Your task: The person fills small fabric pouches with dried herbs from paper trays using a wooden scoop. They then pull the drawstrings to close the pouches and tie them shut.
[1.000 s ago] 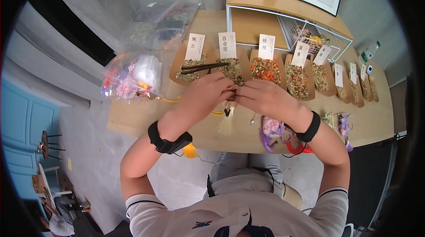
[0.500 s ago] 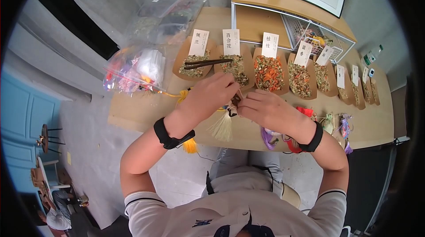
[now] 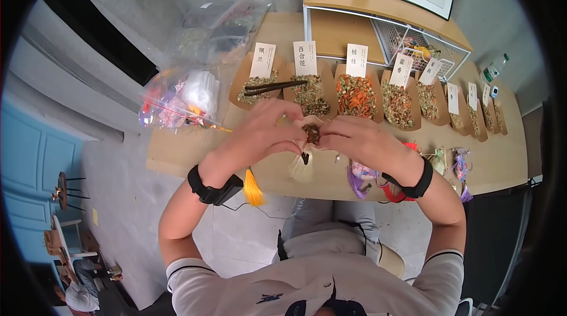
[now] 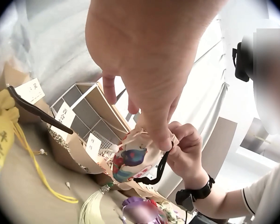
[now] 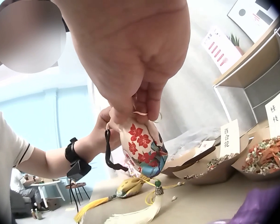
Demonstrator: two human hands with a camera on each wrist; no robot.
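Between the two hands hangs a cream drawstring sachet printed with red flowers, with a black cord and a pale tassel below it. Its mouth is spread wide in the head view, showing brown dried herbs inside. My left hand pinches the left side of the rim. The opposite side is pinched by my right hand. Seen from the left wrist, a blue and red print covers the sachet's other face. A yellow sachet lies on the table beneath.
Card trays of dried herbs with label cards line the table's back. Dark tongs lie across two trays. Plastic bags sit at left, finished-looking colourful sachets at right. A shelf stands behind; a bottle is far right.
My hands have drawn apart, and the sachet's mouth, mostly covered by fingers before, now gapes with the herbs in view. The left hand has shifted a little left.
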